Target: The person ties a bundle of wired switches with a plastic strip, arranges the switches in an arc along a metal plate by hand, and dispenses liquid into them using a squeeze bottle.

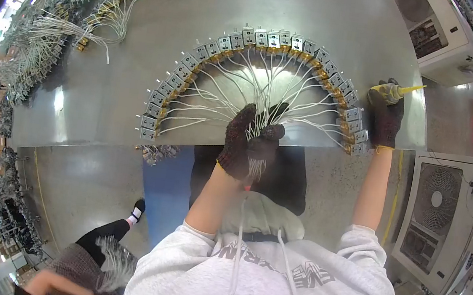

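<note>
Near the table's front edge, my left hand [251, 141], in a dark knitted glove, is closed around a bundle of white wires [263, 100]. The wires fan out to several small metal box-shaped parts [225, 43], which look like solenoids with amber windings and pins facing outward. These stand side by side in a half circle on the table. To the right of the arc, my right hand [386, 119], also gloved, grips a yellow squeeze bottle [392, 93] whose pointed nozzle is directed right. The wire ends hang below my left fist.
The grey metal table [338, 11] carries a large heap of wired parts [54, 34] at the left and another bunch [120, 7] beside it. White fan units [434, 212] stand on the right. Another person [84, 259] is at the lower left, with wires [116, 263] beside them.
</note>
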A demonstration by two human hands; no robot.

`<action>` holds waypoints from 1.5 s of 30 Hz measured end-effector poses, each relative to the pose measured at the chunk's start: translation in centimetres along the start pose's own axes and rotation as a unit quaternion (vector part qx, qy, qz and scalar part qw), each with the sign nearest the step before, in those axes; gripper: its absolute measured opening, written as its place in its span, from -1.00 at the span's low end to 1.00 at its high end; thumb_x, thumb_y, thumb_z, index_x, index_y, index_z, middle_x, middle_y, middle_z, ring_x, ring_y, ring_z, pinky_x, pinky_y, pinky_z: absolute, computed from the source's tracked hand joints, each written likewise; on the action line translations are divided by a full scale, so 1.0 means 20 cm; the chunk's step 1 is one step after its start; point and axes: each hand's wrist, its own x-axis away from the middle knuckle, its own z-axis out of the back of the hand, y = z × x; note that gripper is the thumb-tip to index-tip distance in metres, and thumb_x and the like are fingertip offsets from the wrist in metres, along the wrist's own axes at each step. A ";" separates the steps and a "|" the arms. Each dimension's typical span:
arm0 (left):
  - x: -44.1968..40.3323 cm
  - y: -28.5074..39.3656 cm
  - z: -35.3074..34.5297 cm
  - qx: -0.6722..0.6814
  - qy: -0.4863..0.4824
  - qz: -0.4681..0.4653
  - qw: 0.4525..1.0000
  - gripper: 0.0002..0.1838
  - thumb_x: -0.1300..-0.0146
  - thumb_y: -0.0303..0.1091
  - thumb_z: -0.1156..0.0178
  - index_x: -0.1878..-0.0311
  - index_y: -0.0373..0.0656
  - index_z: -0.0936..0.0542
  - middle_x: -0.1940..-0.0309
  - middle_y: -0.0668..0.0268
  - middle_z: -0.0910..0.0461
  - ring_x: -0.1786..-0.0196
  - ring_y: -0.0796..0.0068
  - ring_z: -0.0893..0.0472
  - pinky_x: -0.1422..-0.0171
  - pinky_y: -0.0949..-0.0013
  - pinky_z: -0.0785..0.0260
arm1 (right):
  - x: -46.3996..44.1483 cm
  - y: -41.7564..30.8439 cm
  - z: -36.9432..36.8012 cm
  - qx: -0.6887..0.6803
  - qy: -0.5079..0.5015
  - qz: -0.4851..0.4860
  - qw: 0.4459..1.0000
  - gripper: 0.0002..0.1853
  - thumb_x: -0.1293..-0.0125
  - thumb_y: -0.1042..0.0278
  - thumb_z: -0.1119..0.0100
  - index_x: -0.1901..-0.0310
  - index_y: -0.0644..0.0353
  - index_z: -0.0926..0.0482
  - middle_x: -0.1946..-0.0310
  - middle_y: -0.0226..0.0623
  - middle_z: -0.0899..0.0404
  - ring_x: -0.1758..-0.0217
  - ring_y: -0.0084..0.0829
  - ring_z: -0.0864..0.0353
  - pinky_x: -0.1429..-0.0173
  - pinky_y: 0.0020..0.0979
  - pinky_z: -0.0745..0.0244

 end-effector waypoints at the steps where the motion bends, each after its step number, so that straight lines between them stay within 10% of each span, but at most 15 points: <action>1: 0.00 0.00 0.01 0.001 -0.014 0.006 1.000 -0.24 -0.47 0.07 -0.14 -0.57 -0.18 -0.24 0.36 0.33 -0.40 0.65 0.75 -0.32 0.64 0.63 -0.22 | 0.00 0.01 0.00 0.013 0.004 0.007 1.000 -0.37 -0.15 0.47 -0.54 -0.25 0.23 -0.47 -0.03 -0.30 -0.62 -0.09 -0.40 -0.61 -0.19 -0.36 -0.58; 12: 0.00 0.01 0.01 -0.020 0.003 -0.001 1.000 -0.23 -0.46 0.10 -0.14 -0.56 -0.17 -0.25 0.36 0.30 -0.43 0.66 0.74 -0.32 0.63 0.62 -0.23 | 0.00 0.02 0.01 -0.032 -0.003 0.011 0.999 -0.36 -0.17 0.41 -0.54 -0.28 0.22 -0.47 -0.07 -0.33 -0.61 -0.12 -0.41 -0.60 -0.23 -0.33 -0.56; 21: 0.00 0.00 0.00 -0.020 -0.004 0.002 1.000 -0.23 -0.47 0.09 -0.13 -0.56 -0.19 -0.24 0.36 0.32 -0.43 0.65 0.76 -0.33 0.64 0.66 -0.21 | 0.02 0.00 0.01 0.183 0.016 0.062 0.981 -0.30 -0.12 0.32 -0.57 -0.27 0.27 -0.44 -0.06 -0.28 -0.62 -0.12 -0.36 -0.61 -0.25 -0.28 -0.55; 27: 0.00 0.02 0.02 -0.024 -0.020 0.003 0.999 -0.35 -0.50 0.12 -0.08 -0.43 -0.17 -0.38 0.35 0.33 -0.43 0.63 0.75 -0.32 0.64 0.65 -0.16 | -0.08 0.19 0.14 0.098 -0.006 0.080 0.992 -0.29 -0.18 0.24 -0.55 -0.29 0.17 -0.37 -0.03 -0.21 -0.62 -0.12 -0.21 -0.61 -0.25 -0.20 -0.56; 30: -0.01 0.03 0.06 -0.001 -0.048 0.012 0.999 -0.37 -0.50 0.16 -0.09 -0.39 -0.15 -0.42 0.34 0.33 -0.43 0.62 0.76 -0.30 0.64 0.65 -0.15 | -0.01 0.12 0.19 -0.234 0.088 -0.026 0.968 -0.42 -0.32 0.08 -0.43 -0.25 0.08 -0.40 -0.02 -0.17 -0.63 -0.06 -0.17 -0.65 -0.21 -0.12 -0.62; 33: 0.00 0.03 0.09 -0.015 -0.041 -0.013 0.999 -0.30 -0.44 0.29 -0.15 -0.38 -0.07 -0.42 0.33 0.34 -0.42 0.63 0.77 -0.28 0.61 0.68 -0.16 | -0.01 0.13 0.32 -0.378 0.050 -0.115 0.918 -0.40 -0.33 -0.06 -0.41 -0.24 0.13 -0.47 -0.03 -0.11 -0.63 -0.07 -0.13 -0.65 -0.19 -0.14 -0.62; 35: 0.01 0.01 0.08 0.043 -0.018 0.004 0.999 -0.27 -0.35 0.43 -0.17 -0.28 0.01 -0.45 0.34 0.34 -0.41 0.64 0.75 -0.24 0.62 0.68 -0.10 | -0.08 0.29 0.57 -0.397 -0.144 -0.172 0.890 -0.36 -0.40 -0.09 -0.34 -0.30 0.19 -0.42 -0.07 -0.10 -0.62 -0.09 -0.16 -0.64 -0.27 -0.15 -0.58; 40: -0.01 -0.03 0.04 0.040 0.120 -0.062 0.990 -0.02 -0.12 0.80 0.14 -0.16 0.06 -0.43 0.39 0.35 -0.39 0.60 0.76 -0.22 0.60 0.69 -0.07 | 0.41 -0.35 0.27 -0.333 0.028 0.000 0.942 -0.40 -0.43 0.18 -0.21 -0.39 0.27 -0.32 -0.17 -0.12 -0.52 -0.10 -0.29 -0.60 -0.27 -0.27 -0.52; 45: 0.00 -0.03 0.08 -0.002 -0.002 -0.035 0.999 -0.02 -0.13 0.81 0.19 -0.10 0.02 -0.42 0.39 0.37 -0.42 0.60 0.74 -0.20 0.60 0.65 -0.04 | 0.61 -0.58 0.04 -0.149 -0.158 0.140 0.966 -0.39 -0.44 0.19 -0.16 -0.42 0.29 -0.30 -0.19 -0.08 -0.50 -0.20 -0.24 -0.56 -0.34 -0.24 -0.49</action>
